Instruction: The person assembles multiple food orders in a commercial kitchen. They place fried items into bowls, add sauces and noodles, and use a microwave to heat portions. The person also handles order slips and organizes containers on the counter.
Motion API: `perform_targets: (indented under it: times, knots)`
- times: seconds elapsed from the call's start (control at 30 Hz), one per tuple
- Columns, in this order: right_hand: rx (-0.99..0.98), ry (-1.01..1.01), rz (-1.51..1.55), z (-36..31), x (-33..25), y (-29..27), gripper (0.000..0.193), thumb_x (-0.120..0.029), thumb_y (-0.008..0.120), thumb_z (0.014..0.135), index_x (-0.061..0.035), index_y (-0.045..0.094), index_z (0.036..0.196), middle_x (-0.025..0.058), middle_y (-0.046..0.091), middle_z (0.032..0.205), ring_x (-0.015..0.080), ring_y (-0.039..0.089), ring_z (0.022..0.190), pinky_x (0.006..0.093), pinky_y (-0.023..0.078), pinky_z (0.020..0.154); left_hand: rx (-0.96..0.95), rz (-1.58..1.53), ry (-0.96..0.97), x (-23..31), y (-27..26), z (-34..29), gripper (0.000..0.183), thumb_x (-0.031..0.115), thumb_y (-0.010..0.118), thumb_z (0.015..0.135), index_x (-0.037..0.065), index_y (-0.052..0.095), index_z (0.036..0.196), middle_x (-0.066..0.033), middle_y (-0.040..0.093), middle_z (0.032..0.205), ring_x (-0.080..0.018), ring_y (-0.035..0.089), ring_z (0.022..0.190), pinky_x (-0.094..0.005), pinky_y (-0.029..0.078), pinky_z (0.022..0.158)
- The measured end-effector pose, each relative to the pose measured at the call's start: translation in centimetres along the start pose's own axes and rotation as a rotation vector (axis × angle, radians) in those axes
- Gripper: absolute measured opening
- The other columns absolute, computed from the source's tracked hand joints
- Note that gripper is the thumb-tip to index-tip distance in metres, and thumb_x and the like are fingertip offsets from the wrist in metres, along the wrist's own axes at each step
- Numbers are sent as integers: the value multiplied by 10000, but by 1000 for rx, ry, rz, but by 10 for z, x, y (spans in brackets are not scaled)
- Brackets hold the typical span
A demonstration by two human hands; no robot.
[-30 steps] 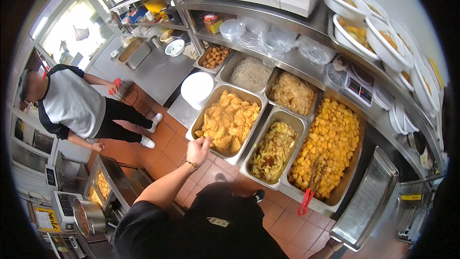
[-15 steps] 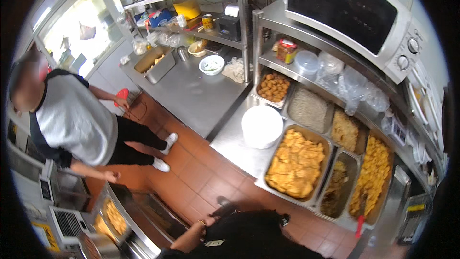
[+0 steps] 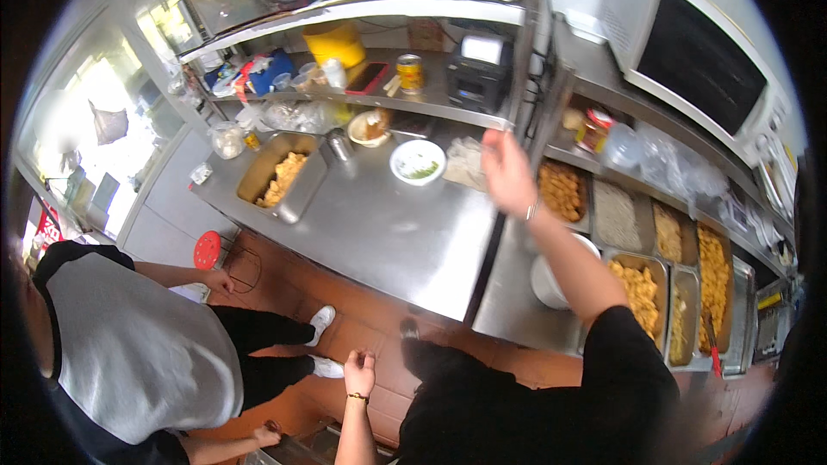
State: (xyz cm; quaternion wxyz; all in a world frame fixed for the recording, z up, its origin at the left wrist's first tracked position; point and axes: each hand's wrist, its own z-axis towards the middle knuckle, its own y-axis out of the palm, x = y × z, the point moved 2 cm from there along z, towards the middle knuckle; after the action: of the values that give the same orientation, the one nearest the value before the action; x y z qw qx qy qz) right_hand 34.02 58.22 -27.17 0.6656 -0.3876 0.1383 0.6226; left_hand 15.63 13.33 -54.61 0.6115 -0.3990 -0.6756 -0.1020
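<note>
My right hand point(image 3: 508, 174) is stretched out over the steel counter point(image 3: 388, 232), fingers extended and slightly blurred, with nothing visible in them. It is nearest to a pale crumpled cloth point(image 3: 466, 164) and stands below a black printer point(image 3: 480, 73) on the shelf. Left of the cloth sits a white bowl point(image 3: 417, 161) with green bits in it. Lower down, above the tiled floor, my left hand point(image 3: 360, 372) is loosely closed, its fingers curled and no object showing. A white bucket point(image 3: 551, 284) is partly hidden behind my right forearm.
A person in a grey and black top point(image 3: 146, 344) stands close on the left. Several food pans, one with yellow pieces point(image 3: 715, 271), line the right counter. A deep steel pan point(image 3: 306, 194) sits at the far left. Microwaves, one white point(image 3: 689, 60), stand on shelves.
My view has turned and moved toward the left counter. My right arm has come into view, reaching over it. My left hand has come away from my body. The other person appears closer.
</note>
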Motion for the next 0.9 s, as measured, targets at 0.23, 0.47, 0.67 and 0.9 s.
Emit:
perform_targets:
  times: [0.23, 0.47, 0.67, 0.9]
  knots:
    - [448, 444, -843, 250, 78, 66, 387, -313, 711, 829, -35, 593, 1071, 206, 655, 1080, 394, 638, 1021, 501, 488, 885, -2, 0, 153, 149, -97, 126, 197, 76, 606, 954, -12, 638, 1127, -88, 711, 982, -141, 658, 928, -297, 526, 845]
    - [487, 174, -1, 157, 9, 193, 132, -121, 644, 910, -37, 553, 955, 30, 532, 837, 142, 512, 753, 339, 473, 714, -295, -177, 138, 226, -144, 276, 340, 96, 620, 975, -31, 583, 1288, -113, 668, 1220, -170, 624, 1126, -315, 494, 971]
    - [-666, 781, 438, 51, -72, 412, 158, -130, 679, 887, -64, 592, 1002, 30, 622, 918, 99, 578, 760, 274, 481, 692, -842, -995, -101, 312, -121, 462, 558, 19, 514, 946, -12, 366, 1483, -214, 458, 1475, -318, 479, 1348, -429, 424, 1099]
    - [-642, 729, 382, 160, -102, 590, 257, -139, 665, 924, -20, 605, 1143, 88, 664, 957, 146, 616, 807, 313, 512, 740, -679, -1089, -83, 342, -232, 653, 469, 222, 588, 914, -6, 527, 1319, -223, 606, 1246, -362, 610, 1135, -491, 505, 982]
